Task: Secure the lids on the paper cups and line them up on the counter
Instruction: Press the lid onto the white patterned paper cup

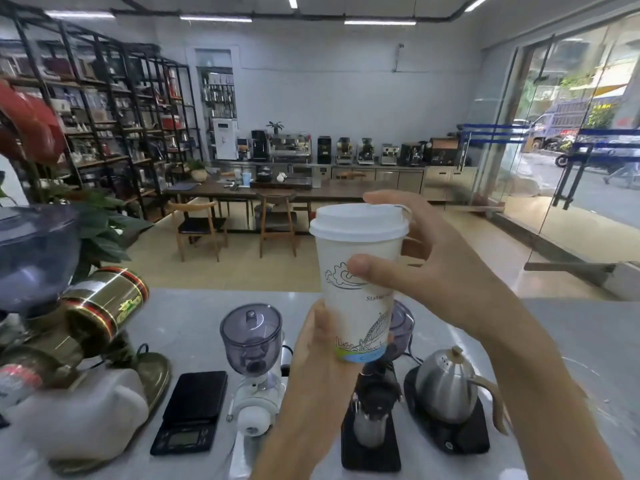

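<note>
I hold one white paper cup (360,268) with line drawings up in the air above the counter (568,334). A white plastic lid (358,221) sits on its rim. My left hand (320,344) grips the cup's lower part from the left and below. My right hand (420,258) wraps the upper part from the right, its thumb across the cup's front and its fingers on the far edge of the lid. No other paper cups are in view.
On the grey counter below stand a white grinder (252,355), a black scale (190,410), a dark grinder (374,403) and a steel gooseneck kettle (450,389) on its black base. A brass machine (100,317) and white cloth (79,420) fill the left.
</note>
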A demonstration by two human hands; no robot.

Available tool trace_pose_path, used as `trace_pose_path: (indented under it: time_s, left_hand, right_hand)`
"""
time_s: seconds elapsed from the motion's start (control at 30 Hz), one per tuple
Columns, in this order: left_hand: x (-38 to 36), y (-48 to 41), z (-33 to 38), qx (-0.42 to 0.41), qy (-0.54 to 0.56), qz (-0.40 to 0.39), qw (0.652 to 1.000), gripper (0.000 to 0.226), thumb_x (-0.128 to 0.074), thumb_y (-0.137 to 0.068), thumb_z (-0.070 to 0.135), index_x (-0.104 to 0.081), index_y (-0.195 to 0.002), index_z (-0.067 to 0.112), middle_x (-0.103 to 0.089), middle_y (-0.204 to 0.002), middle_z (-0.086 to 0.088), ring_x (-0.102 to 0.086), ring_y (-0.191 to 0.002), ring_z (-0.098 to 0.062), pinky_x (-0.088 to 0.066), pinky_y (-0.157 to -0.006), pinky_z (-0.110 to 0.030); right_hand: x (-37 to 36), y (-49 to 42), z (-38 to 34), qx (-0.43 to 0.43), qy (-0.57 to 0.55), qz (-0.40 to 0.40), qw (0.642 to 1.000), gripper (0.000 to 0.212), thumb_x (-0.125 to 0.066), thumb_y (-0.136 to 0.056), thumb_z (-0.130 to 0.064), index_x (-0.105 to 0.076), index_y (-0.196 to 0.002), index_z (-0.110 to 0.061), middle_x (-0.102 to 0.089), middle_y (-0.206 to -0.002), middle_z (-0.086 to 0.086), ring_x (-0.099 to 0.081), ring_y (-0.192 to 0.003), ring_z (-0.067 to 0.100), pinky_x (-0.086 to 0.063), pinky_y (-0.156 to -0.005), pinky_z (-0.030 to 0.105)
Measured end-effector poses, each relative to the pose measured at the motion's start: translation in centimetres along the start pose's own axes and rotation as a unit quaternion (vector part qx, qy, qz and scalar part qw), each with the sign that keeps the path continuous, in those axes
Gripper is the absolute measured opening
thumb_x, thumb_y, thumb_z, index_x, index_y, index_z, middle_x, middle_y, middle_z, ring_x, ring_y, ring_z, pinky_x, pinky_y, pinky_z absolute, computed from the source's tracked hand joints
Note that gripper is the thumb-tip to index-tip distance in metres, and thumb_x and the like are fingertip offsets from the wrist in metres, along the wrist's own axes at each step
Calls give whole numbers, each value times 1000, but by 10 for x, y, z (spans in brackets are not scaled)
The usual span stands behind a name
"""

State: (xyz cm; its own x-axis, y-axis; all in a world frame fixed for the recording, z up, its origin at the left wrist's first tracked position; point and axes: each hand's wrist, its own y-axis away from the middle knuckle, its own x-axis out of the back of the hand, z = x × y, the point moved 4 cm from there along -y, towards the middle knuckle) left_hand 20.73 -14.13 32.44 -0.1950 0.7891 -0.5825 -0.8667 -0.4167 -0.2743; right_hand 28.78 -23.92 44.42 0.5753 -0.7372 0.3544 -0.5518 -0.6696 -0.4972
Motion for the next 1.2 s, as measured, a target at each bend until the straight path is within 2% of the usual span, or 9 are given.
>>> trace_pose_path:
  time_s: [0.17, 0.3, 0.4, 0.53, 0.6, 0.8, 1.0, 1.1, 1.2]
  left_hand:
    - [75, 40, 2, 20, -184, 7, 983, 77, -88, -68, 30, -51, -135, 20, -68, -130, -2, -65, -120, -20, -55, -88, -22]
    - [138, 74, -8, 92, -268, 10, 959, 76, -84, -72, 13, -46, -133, 37, -64, -130, 9, -61, -122, -12, -57, -91, -32]
    - [196, 114, -32, 162, -316, 13, 935, 78, -88, -67, 24, -45, -124, 56, -61, -127, 21, -58, -118, 0, -58, -87, -27]
    - [272, 163, -85, 232, -371, 23, 899, 73, -87, -72, 28, -48, -131, 45, -59, -133, 12, -57, -124, -8, -57, -94, -35]
    - [292, 169, -103, 226, -376, 25, 898, 57, -85, -77, 35, -56, -125, 44, -66, -125, 16, -62, -117, -1, -59, -86, -26]
    - [331, 164, -146, 260, -379, 41, 887, 39, -79, -81, 36, -62, -115, 45, -70, -110, 29, -66, -100, 7, -60, -84, -24]
    - [359, 171, -178, 296, -397, 90, 864, 24, -57, -100, 28, -66, -122, 29, -70, -125, 2, -61, -123, -22, -57, -89, -27]
    - [358, 165, -180, 289, -356, 76, 885, 30, -61, -96, 29, -61, -126, 29, -68, -126, 6, -64, -116, -16, -54, -96, -33]
    - [352, 160, -182, 285, -334, 33, 898, 9, -61, -96, 32, -62, -104, 37, -61, -100, 10, -52, -91, -10, -45, -84, -33]
  right_hand:
    - [-68, 31, 43, -48, -29, -31, 998, 71, -86, -64, -50, -51, -126, -48, -61, -123, -21, -63, -111, 2, -59, -78, 20]
    - [-131, 66, 78, -105, -59, -45, 992, 75, -88, -65, -44, -49, -130, -44, -58, -128, -21, -61, -117, 7, -58, -91, 30]
    - [-177, 110, 113, -167, -109, -48, 979, 80, -90, -65, -36, -48, -133, -42, -54, -134, -18, -57, -123, 13, -53, -98, 37]
    - [-237, 174, 159, -253, -76, -54, 963, 89, -88, -61, -46, -37, -131, -68, -44, -137, -40, -46, -126, -12, -44, -92, 7]
    - [-263, 197, 184, -305, -67, -52, 948, 95, -90, -59, -48, -33, -131, -73, -42, -137, -44, -45, -126, -15, -44, -91, 6]
    - [-305, 222, 239, -376, -30, -32, 925, 88, -85, -78, -9, -36, -146, -33, -44, -145, -22, -40, -129, -15, -43, -107, 24]
    - [-307, 221, 258, -369, -22, -25, 929, 83, -79, -79, 7, -39, -134, -40, -43, -139, -15, -43, -119, -24, -41, -91, 1]
    - [-307, 223, 259, -365, -18, -21, 931, 79, -78, -81, 6, -40, -134, -38, -44, -140, -13, -43, -122, -20, -39, -93, 3]
    - [-308, 216, 255, -348, -13, -12, 937, 80, -81, -80, 2, -42, -134, -42, -45, -139, -24, -45, -126, -13, -38, -97, 7]
